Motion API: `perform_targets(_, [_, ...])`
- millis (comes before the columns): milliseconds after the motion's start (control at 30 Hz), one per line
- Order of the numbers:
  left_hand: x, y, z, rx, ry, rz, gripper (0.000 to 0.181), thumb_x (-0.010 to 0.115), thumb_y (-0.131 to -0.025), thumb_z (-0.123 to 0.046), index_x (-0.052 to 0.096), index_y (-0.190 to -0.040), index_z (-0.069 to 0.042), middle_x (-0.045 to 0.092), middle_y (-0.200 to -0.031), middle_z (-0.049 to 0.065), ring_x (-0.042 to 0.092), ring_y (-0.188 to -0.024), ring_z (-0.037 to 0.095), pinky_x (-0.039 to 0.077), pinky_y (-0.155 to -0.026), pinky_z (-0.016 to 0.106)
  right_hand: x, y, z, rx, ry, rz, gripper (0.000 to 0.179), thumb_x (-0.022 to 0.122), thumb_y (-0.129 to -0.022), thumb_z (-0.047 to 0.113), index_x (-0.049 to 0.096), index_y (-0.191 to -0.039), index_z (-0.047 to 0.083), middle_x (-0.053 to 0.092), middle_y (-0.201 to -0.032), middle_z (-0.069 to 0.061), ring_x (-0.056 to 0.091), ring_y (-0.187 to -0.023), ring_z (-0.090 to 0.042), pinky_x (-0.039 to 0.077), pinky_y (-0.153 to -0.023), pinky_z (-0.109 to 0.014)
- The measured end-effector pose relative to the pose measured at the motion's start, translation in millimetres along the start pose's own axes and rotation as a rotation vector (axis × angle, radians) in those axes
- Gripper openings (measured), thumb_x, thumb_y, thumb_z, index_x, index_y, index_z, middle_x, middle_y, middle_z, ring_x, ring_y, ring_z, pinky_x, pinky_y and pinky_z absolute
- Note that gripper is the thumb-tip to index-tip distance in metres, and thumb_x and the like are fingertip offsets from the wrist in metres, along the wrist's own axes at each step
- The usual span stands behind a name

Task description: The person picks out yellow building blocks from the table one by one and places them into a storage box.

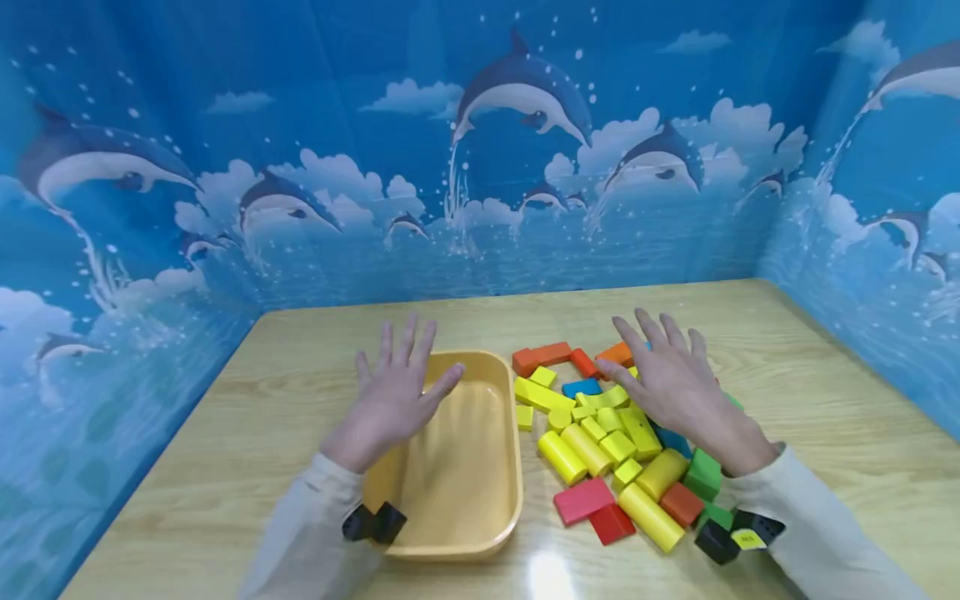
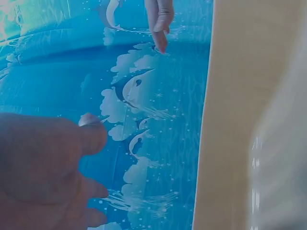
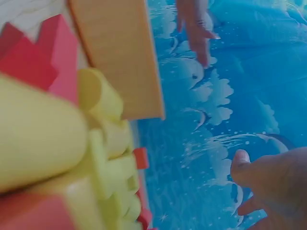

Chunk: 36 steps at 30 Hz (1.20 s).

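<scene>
While their fingers were spread wide and almost straight, both hands held nothing. On the left hand (image 1: 393,400), the fingers fanned toward the far edge of the table and the thumb reached out to the right, above the tan tray (image 1: 457,475). On the right hand (image 1: 671,387), the fingers leaned forward and a little leftward, with the thumb out to the left over the blocks. Both hands showed their backs to the head camera, raised above the things beneath them. The forearms, in pale sleeves (image 1: 303,517), slanted inward from the near corners, each with a small black device (image 1: 388,522) near the wrist.

Between the hands lay the tray's right side and much of the pile, mostly yellow blocks (image 1: 618,448), with a pink block (image 1: 583,501) and a red block (image 1: 612,522) at the near side, orange blocks (image 1: 551,354) at the far side and green blocks (image 1: 702,475) to the right. Beyond the wooden table (image 1: 795,375) hung a blue dolphin backdrop (image 1: 360,267).
</scene>
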State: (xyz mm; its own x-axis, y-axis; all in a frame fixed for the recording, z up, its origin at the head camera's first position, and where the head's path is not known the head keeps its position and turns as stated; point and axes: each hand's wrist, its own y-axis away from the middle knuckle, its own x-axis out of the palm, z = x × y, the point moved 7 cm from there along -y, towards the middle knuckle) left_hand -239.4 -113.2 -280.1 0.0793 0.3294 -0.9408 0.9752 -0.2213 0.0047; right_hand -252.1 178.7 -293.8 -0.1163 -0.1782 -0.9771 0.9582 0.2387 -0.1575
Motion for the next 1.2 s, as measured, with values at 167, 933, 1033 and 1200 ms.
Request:
perform_targets(167, [-19.6,7.7,28.3,-0.009,0.063,-0.068,0.078,0.035,-0.101,-0.053,0.003,-0.155,-0.006,-0.009,-0.159,0.020,-0.011,-0.143,0.043,-0.005,-0.109,0.069,9,0.8,-9,-0.029,0.075,0.028,0.069,0.057,-0.097,0.038,0.032,-0.147,-0.003,0.038,-0.140,-0.036,0.050,-0.114,-0.052,0.048,-0.088,-0.062])
perform_targets(933, [49.1,23.3,95.4,-0.082,0.595,-0.200,0.048,0.037,-0.106,-0.028,0.047,-0.137,0.008,0.051,-0.135,0.026,0.047,-0.127,0.041,0.034,-0.110,0.052,27,2.2,-16,-0.009,0.012,0.063,0.056,0.075,-0.083,0.009,0.049,-0.131,-0.004,0.051,-0.065,-0.006,0.040,-0.046,-0.014,0.032,-0.036,-0.020])
perform_targets(1033, [53.9,23.6,96.4,-0.117,0.656,-0.177,0.049,0.036,-0.106,-0.028,0.046,-0.136,0.009,0.052,-0.134,0.028,0.047,-0.126,0.042,0.034,-0.110,0.053,25,1.9,-13,-0.028,-0.044,0.043,0.051,0.073,-0.082,0.004,0.051,-0.128,-0.004,0.051,-0.063,-0.005,0.038,-0.045,-0.014,0.032,-0.039,-0.021])
perform_targets(1200, [69.6,25.7,101.9,-0.191,0.912,-0.123,0.054,0.037,-0.105,-0.036,0.047,-0.137,0.006,0.056,-0.129,0.027,0.057,-0.115,0.037,0.045,-0.103,0.046,17,-1.4,8,-0.118,-0.068,-0.024,0.047,0.076,-0.080,0.003,0.058,-0.123,-0.002,0.062,-0.081,-0.011,0.044,-0.054,-0.014,0.039,-0.044,-0.023])
